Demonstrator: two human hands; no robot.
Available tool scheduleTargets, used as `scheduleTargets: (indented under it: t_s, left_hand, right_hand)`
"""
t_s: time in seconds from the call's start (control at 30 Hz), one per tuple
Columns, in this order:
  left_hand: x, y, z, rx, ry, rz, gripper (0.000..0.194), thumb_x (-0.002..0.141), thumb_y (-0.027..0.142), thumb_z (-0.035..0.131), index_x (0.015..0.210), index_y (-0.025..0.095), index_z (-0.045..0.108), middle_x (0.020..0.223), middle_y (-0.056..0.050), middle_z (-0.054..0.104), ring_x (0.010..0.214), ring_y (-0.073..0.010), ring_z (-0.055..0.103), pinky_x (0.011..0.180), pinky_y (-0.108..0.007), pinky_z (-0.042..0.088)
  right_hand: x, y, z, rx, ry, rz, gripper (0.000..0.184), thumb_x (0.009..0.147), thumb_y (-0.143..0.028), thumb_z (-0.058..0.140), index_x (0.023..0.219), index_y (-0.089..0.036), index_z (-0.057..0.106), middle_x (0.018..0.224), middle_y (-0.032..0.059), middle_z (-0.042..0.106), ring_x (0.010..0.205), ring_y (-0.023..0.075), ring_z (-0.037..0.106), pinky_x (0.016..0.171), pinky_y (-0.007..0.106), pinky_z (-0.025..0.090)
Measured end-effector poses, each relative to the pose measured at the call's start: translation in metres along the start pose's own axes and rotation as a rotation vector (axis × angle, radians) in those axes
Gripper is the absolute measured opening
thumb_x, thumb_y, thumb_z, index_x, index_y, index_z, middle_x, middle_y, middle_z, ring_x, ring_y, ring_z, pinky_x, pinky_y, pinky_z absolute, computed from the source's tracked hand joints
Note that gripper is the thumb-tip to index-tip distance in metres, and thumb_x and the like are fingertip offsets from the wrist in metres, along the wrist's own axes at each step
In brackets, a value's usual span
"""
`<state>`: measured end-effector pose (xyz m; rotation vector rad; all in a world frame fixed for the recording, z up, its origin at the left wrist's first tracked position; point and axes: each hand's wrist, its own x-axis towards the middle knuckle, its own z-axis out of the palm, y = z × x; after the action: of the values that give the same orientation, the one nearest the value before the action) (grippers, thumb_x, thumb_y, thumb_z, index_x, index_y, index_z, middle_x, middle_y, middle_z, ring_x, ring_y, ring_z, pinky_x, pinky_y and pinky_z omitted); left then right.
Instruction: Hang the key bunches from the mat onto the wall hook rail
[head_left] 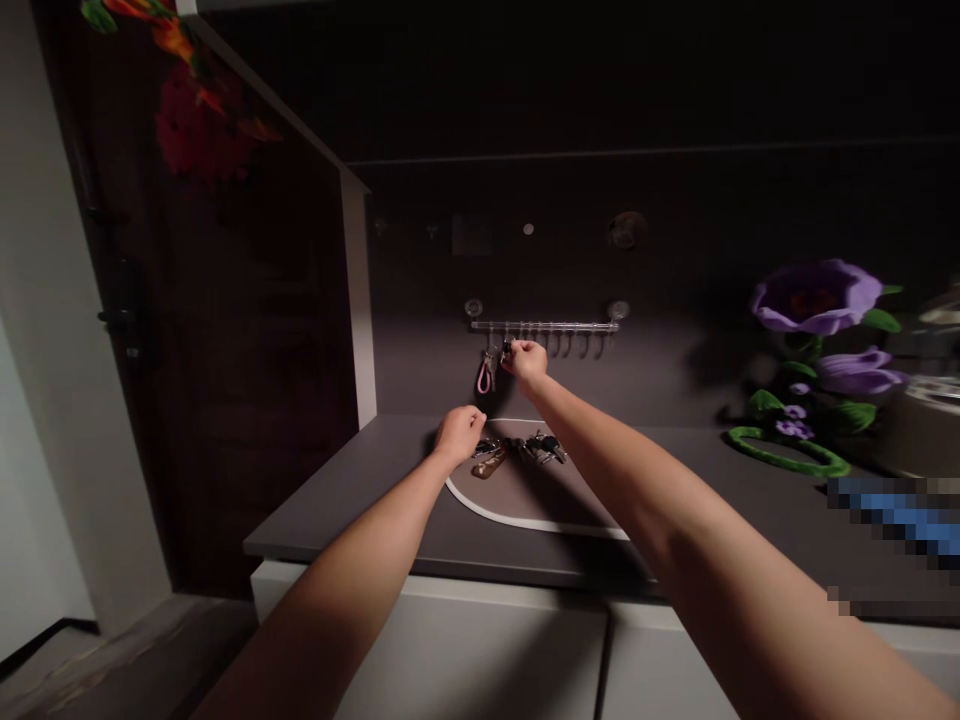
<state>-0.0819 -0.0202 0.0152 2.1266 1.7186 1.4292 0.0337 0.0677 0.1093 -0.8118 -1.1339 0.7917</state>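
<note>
A clear hook rail (555,327) is fixed to the dark back panel. My right hand (527,363) is at its left part, fingers pinched on a small bunch of keys (507,350) just under the hooks. To its left, a key with a pink loop strap (484,377) hangs from the rail. Below, my left hand (459,433) is held low over the counter, its fingers curled closed; what they hold, if anything, is hidden. Beside it, several sets of keys (544,447) and a brown patterned key fob (489,464) lie on a white-rimmed mat (525,505).
Purple flowers (817,300) and a green ring (787,455) stand on the counter (345,500) at right, beside a pale round object (919,430). An overhead cabinet (600,80) hangs above. A dark door (247,380) is at left. White cabinet fronts (487,650) lie below.
</note>
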Motion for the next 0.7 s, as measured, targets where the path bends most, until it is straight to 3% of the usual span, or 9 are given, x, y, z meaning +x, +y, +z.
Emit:
scheduleTargets:
  t_s: [0.07, 0.3, 0.7]
  left_hand:
    - [0.000, 0.000, 0.001, 0.005, -0.002, 0.006, 0.023, 0.079, 0.026, 0.046, 0.070, 0.015, 0.065, 0.066, -0.004, 0.062, 0.059, -0.0120, 0.049, 0.058, -0.022, 0.033]
    - [0.001, -0.001, 0.002, 0.019, -0.014, 0.016, 0.024, 0.079, 0.026, 0.046, 0.072, 0.014, 0.066, 0.066, -0.005, 0.063, 0.059, -0.0126, 0.050, 0.058, -0.023, 0.032]
    - [0.001, 0.001, -0.002, 0.009, -0.040, -0.011, 0.019, 0.078, 0.022, 0.049, 0.074, 0.015, 0.066, 0.070, -0.005, 0.064, 0.063, -0.0135, 0.051, 0.061, -0.023, 0.034]
  right_hand:
    - [0.002, -0.001, 0.003, 0.018, 0.046, 0.068, 0.009, 0.074, -0.023, 0.051, 0.068, -0.016, 0.051, 0.059, -0.0019, 0.050, 0.051, 0.0064, 0.048, 0.053, 0.023, 0.050]
    - [0.001, 0.000, 0.006, 0.012, 0.092, 0.105, 0.010, 0.073, -0.020, 0.051, 0.064, -0.015, 0.052, 0.058, -0.0010, 0.051, 0.051, 0.0078, 0.049, 0.051, 0.024, 0.050]
    - [0.002, 0.020, -0.002, 0.056, 0.004, 0.094, 0.005, 0.073, -0.020, 0.051, 0.070, -0.016, 0.050, 0.058, -0.0035, 0.049, 0.050, 0.0061, 0.048, 0.049, 0.020, 0.048]
